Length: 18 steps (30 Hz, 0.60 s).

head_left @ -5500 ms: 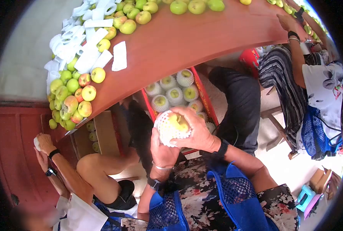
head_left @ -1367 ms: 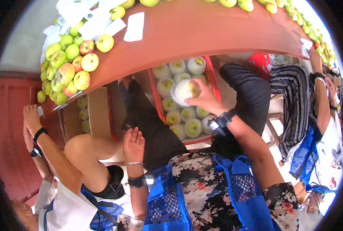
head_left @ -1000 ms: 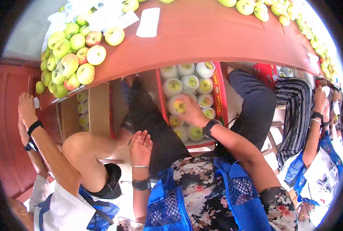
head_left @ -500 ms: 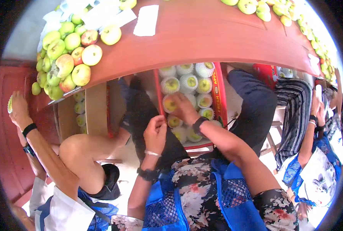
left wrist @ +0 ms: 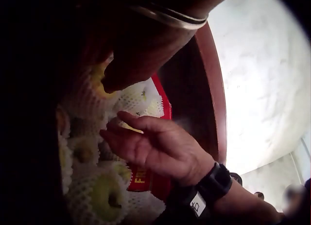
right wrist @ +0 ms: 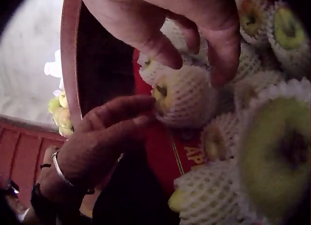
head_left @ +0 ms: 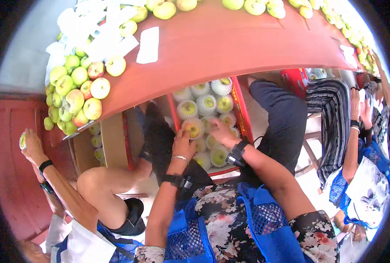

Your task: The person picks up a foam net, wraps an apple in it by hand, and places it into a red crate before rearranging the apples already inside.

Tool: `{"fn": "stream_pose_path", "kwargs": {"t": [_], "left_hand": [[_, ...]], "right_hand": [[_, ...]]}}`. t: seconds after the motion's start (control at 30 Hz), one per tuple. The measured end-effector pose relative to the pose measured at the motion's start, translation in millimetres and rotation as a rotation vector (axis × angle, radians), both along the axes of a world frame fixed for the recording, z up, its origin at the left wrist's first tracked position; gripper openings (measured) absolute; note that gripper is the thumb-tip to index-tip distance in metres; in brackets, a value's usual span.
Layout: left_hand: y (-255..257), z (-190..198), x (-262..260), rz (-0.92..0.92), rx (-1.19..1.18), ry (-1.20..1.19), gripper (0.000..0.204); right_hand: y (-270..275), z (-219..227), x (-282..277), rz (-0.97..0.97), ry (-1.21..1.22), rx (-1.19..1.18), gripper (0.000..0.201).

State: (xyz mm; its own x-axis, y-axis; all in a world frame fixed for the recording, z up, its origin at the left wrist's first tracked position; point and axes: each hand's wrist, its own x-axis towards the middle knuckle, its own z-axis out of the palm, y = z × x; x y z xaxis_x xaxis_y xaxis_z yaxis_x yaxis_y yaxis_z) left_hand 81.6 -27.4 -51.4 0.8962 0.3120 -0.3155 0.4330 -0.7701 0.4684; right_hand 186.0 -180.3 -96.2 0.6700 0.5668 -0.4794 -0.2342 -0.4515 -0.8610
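Observation:
In the head view, an apple in a white foam net (head_left: 193,128) sits at the left side of a red cardboard box (head_left: 243,107) filled with netted apples. My left hand (head_left: 183,147) touches this apple's near side, its fingers extended. Seen from the right wrist, the left hand's fingertips (right wrist: 146,106) meet the apple (right wrist: 187,96) close to its stem. My right hand (head_left: 225,133) hovers over the apples just to the right, fingers loosely bent. From the left wrist, this right hand (left wrist: 155,145) shows thumb and fingers apart with nothing between them.
Above the box runs a red-brown table edge (head_left: 195,79). On the table are a heap of loose apples (head_left: 74,98), white foam nets (head_left: 103,39) and a flat net (head_left: 148,45). People work at both sides, and an open carton (head_left: 111,140) stands left.
The right hand set the netted apple into the box, let go and shifted right. The left hand, idle earlier, has come forward to touch the apple at the box's left side.

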Motion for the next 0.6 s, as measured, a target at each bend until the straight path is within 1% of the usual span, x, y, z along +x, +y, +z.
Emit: {"fn": "stream_pose_path", "kwargs": {"t": [0.03, 0.07, 0.1, 0.17, 0.2, 0.27, 0.3, 0.33, 0.37, 0.4, 0.43, 0.5, 0.53, 0.6], "left_hand": [[0, 2, 2, 0.017, -0.039, 0.001, 0.051], [-1, 6, 2, 0.036, -0.079, 0.003, 0.053], [-2, 9, 1, 0.059, -0.120, 0.005, 0.055], [-15, 10, 1, -0.164, 0.148, -0.021, 0.061], [-19, 11, 5, -0.288, 0.285, -0.036, 0.064], [-21, 1, 7, -0.271, 0.246, 0.055, 0.069], [-22, -7, 8, -0.265, 0.220, 0.101, 0.071], [-20, -9, 11, -0.298, 0.258, 0.102, 0.072], [-20, -11, 13, -0.281, 0.244, 0.098, 0.070], [-19, -12, 13, -0.263, 0.232, 0.097, 0.067], [-19, -9, 14, -0.243, 0.220, 0.099, 0.065], [-18, -4, 13, -0.269, 0.239, 0.117, 0.065], [-20, -3, 11, -0.278, 0.245, 0.130, 0.065], [-23, -9, 7, -0.307, 0.335, 0.149, 0.063]], "right_hand": [[-1, -1, 2, -0.033, 0.237, -0.010, 0.056], [-1, 0, -3, -0.026, 0.055, 0.046, 0.051], [0, -1, -5, 0.009, 0.060, 0.049, 0.052], [8, 13, -5, 0.076, 0.067, 0.055, 0.053], [13, 8, -5, 0.068, 0.033, 0.050, 0.055], [21, -13, -12, 0.076, -0.036, 0.027, 0.058], [23, -21, -16, 0.054, -0.044, 0.023, 0.056], [25, -18, -17, 0.032, -0.055, 0.017, 0.053], [28, -15, -17, 0.013, -0.068, 0.013, 0.051], [29, -12, -21, -0.028, 0.005, 0.007, 0.056], [28, -2, -17, -0.025, 0.055, 0.032, 0.057], [29, 7, -12, -0.020, 0.157, 0.082, 0.060], [28, 3, -14, -0.006, 0.091, 0.061, 0.059], [28, -4, -18, 0.024, -0.048, 0.031, 0.059]]}}
